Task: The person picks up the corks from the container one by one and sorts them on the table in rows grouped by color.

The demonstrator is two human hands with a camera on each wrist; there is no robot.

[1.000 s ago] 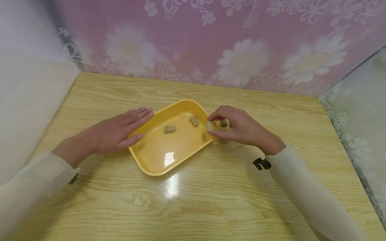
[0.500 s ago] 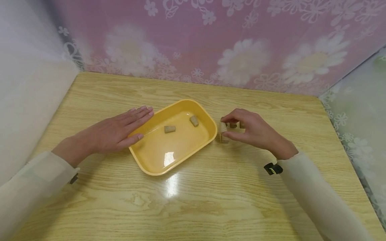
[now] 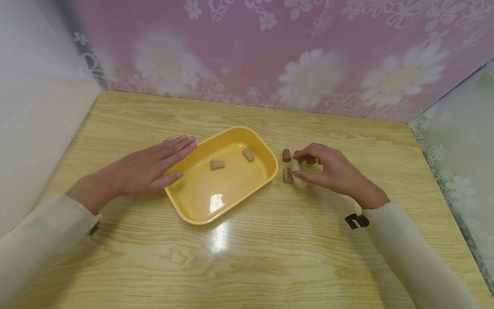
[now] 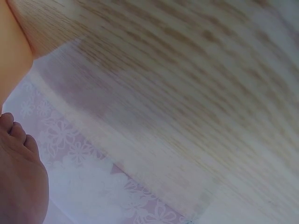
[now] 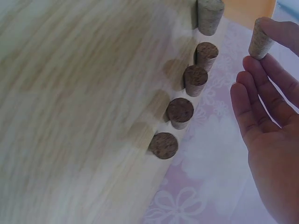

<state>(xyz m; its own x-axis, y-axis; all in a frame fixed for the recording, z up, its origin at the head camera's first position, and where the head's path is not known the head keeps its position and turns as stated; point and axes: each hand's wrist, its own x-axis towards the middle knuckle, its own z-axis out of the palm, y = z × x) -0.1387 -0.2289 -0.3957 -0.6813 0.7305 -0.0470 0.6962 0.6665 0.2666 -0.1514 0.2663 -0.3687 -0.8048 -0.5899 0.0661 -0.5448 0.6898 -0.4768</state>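
Note:
My right hand [image 3: 337, 174] pinches a tapered cork stopper [image 3: 295, 166] between thumb and fingertips, just right of the yellow tray. In the right wrist view, that cork [image 5: 260, 41] is held off the table by the right hand [image 5: 275, 107]. A cork [image 3: 286, 155] and another cork [image 3: 287, 175] stand beside the tray, and more are partly hidden behind my fingers. Two corks lie in the tray [image 3: 231, 205], one near the middle [image 3: 217, 165] and one toward its far right [image 3: 248, 154]. With fingers extended, my left hand [image 3: 140, 171] rests against the tray's left rim.
In the right wrist view, several corks form a row on the wooden table, the nearest cork [image 5: 164, 145] showing its dark round end. The table [image 3: 247, 266] meets a pink flowered backdrop [image 3: 247, 64] behind and pale cloth walls at both sides.
My right hand has moved right with the cork, from over the tray's right rim to above the table, uncovering corks beside the tray. The left hand and tray have stayed put.

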